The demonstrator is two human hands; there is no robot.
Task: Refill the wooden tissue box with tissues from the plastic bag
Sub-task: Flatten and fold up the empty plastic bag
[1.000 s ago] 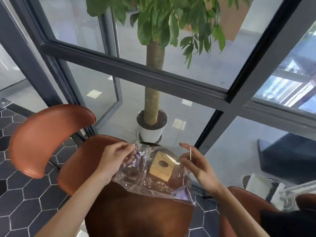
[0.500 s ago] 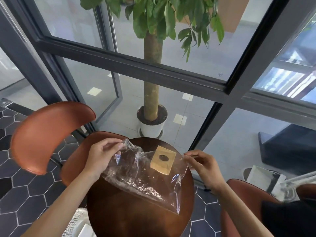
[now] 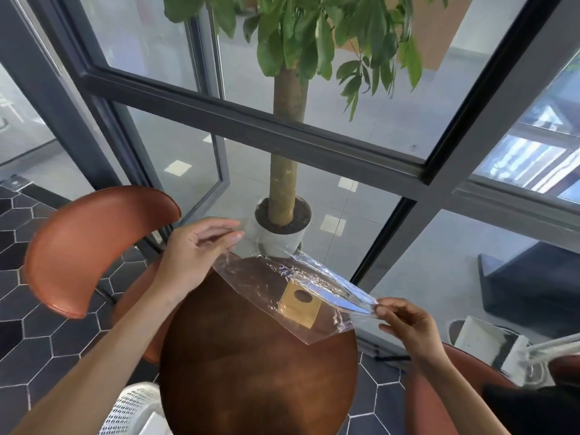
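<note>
**Clear plastic bag stretched between both hands, wooden box seen through it**

Clear, crinkled film: the plastic bag point(image 3: 279, 287) is transparent and glossy, pulled taut in a slanted band over the far edge of the tabletop point(image 3: 251, 365). Can't see any tissues in it.

Grip, left hand point(image 3: 194, 255): fingers closed on the bag's upper-left corner, thumb against fingertips, film bunched at the pinch. Held above the tabletop's far-left rim.

Grip, right hand point(image 3: 405, 321): thumb and forefinger pinched shut on the bag's right end, lower than the left, just off the tabletop's right edge. Other fingers curled loosely.

Wooden tissue box point(image 3: 299, 304): pale yellow-brown, square face with a dark oval opening, corner pointing down. It shows through the film near the bag's right end. Whether it's inside the bag or sitting on the tabletop behind it, can't tell.

Tabletop is round, dark reddish-brown wood.

Counts: 1 bag, 1 box, 2 hands on the bag.

Around it: brown chair point(image 3: 91, 246) to the left, potted tree point(image 3: 284, 183) in a white pot beyond the tabletop, dark-framed glass wall point(image 3: 251, 127) behind it, white mesh basket point(image 3: 131, 409) at the lower left, hexagon floor tiles point(image 3: 47, 350).
</note>
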